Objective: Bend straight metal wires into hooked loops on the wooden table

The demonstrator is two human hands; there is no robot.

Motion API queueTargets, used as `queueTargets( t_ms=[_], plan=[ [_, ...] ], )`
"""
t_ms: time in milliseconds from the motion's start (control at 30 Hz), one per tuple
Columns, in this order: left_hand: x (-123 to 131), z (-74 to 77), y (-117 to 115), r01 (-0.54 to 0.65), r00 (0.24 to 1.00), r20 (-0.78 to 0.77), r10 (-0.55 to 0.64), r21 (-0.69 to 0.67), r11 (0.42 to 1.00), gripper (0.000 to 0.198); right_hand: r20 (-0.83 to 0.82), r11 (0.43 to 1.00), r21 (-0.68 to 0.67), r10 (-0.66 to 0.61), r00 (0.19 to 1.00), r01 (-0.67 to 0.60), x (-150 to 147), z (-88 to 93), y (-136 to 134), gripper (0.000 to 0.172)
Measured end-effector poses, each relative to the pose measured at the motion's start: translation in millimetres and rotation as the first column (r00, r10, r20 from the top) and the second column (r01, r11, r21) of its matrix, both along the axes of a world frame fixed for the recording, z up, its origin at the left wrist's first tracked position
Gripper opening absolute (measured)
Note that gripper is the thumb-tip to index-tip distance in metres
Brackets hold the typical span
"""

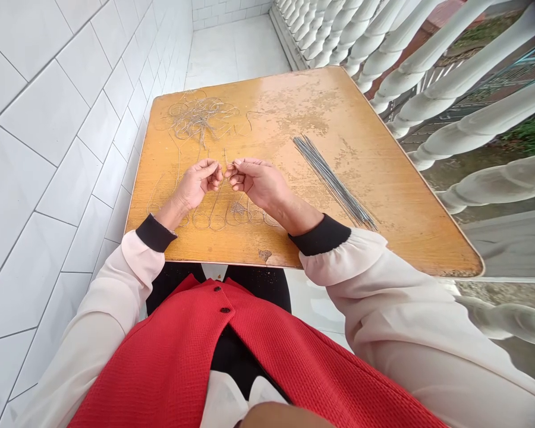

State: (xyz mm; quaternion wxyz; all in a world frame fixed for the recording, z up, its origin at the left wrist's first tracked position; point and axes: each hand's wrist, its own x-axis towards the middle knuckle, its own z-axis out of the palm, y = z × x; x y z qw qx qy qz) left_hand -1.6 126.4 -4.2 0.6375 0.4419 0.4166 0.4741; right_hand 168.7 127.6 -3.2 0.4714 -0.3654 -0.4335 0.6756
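Observation:
Over the near half of the wooden table [365, 160], my left hand [199, 183] and my right hand [261, 183] face each other, a small gap apart. Both are closed in a pinch on a thin metal wire [225, 156], whose end sticks up between the fingertips. How far the wire runs inside the fingers is hidden. Below my hands, several wires with round looped ends [217, 222] lie side by side near the table's front edge. A tangled pile of curled wires [200, 116] rests beyond my left hand. To the right lies a bundle of straight grey wires [334, 181].
A white tiled wall [71, 148] runs close along the left of the table. White balusters [410, 113] line the right side. The table top has worn, peeling patches, and a white floor [232, 50] shows beyond its far edge.

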Motion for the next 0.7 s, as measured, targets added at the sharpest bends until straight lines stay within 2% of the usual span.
queueTargets(
  t_ms=[267, 433, 700],
  plan=[
    [-0.5, -2.7, 2.6, -0.021, 0.998, 0.061, 0.019, 0.018, 1.000, 0.029, -0.022, 1.000, 0.000, -0.026, 0.999, 0.026, -3.0, 3.2, -3.6, 0.024],
    [1.7, -0.6, -0.5, -0.025, 0.999, 0.030, 0.024, 0.025, 0.999, 0.027, -0.028, 0.998, 0.035, -0.050, 0.998, 0.051, -0.9, -1.1, -0.5, 0.022],
    [6.9, 1.2, -6.4, 0.029, 0.995, 0.093, -0.027, -0.019, 0.999, 0.027, 0.078, 0.993, 0.095, -0.071, 0.994, 0.064, -1.8, 5.7, -3.3, 0.036]
  ],
)
